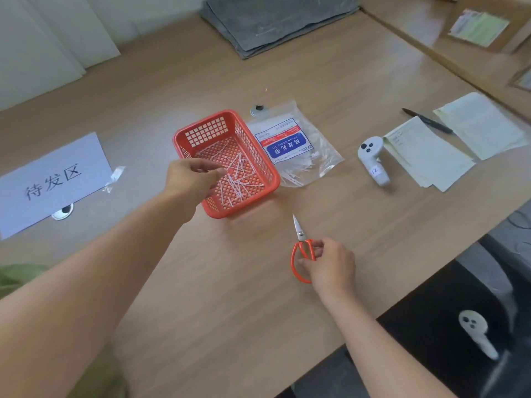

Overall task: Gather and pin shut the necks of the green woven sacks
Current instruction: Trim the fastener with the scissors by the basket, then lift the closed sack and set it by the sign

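Red plastic basket on wooden table, loose white cable ties in its bottom. Left hand over basket, fingers loosely curled above ties; cannot tell if any pinched. Clear bag of nylon cable ties just right of basket. Right hand grips handles of red scissors, blades closed, lying on table. Green woven sack at lower left edge, mostly out of view.

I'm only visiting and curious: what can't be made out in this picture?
- Green material, head view: a blurred patch cut off by the lower left edge; sack or not, no neck shows.
- Left hand over the red basket: its curled fingers hide whether it holds one of the white ties.
- Papers: writing too small to read.
- Scissors: the right hand covers part of the handles.
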Motion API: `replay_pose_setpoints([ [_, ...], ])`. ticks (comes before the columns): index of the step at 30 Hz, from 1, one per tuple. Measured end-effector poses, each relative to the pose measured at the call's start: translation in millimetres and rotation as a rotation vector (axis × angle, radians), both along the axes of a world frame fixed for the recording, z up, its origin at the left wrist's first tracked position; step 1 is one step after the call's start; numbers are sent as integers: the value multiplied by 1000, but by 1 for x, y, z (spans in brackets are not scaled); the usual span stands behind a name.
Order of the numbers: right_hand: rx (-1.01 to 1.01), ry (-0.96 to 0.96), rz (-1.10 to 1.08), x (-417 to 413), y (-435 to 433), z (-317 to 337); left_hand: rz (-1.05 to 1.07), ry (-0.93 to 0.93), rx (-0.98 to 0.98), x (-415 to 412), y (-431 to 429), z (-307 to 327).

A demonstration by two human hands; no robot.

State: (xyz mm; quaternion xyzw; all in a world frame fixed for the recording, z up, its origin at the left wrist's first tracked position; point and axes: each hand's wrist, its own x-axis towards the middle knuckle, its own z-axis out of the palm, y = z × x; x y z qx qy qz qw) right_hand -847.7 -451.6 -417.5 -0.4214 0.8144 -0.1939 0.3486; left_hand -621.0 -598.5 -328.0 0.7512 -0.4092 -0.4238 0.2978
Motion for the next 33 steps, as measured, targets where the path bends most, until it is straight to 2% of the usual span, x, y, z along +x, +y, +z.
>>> replay_pose_setpoints([
  [3, 0, 30, -11, 2, -8, -9, 4, 12, 6, 1, 0, -2],
  [13, 15, 346, 93, 7, -22, -17, -20, 40, 29, 21, 9, 1],
  [15, 5, 363, 94, 14, -27, -11, -19, 57, 28, 26, 14, 7],
  [17, -67, 252, 103, 28, -34, 2, -8, 70, 11, 31, 20, 17],
  [20, -280, -80, 85, 54, -49, 42, 12, 112, -24, 40, 31, 42],
  [22, -314, -315, 72, 73, -59, 77, 23, 149, -42, 47, 37, 63],
  [24, -324, -458, 106, 90, -67, 108, 48, 181, -71, 57, 44, 85],
  [27, -391, -512, 165, 113, -75, 149, 66, 208, -134, 74, 60, 126],
  [33, -508, -505, 253, 156, -74, 235, 124, 249, -288, 115, 92, 211],
])
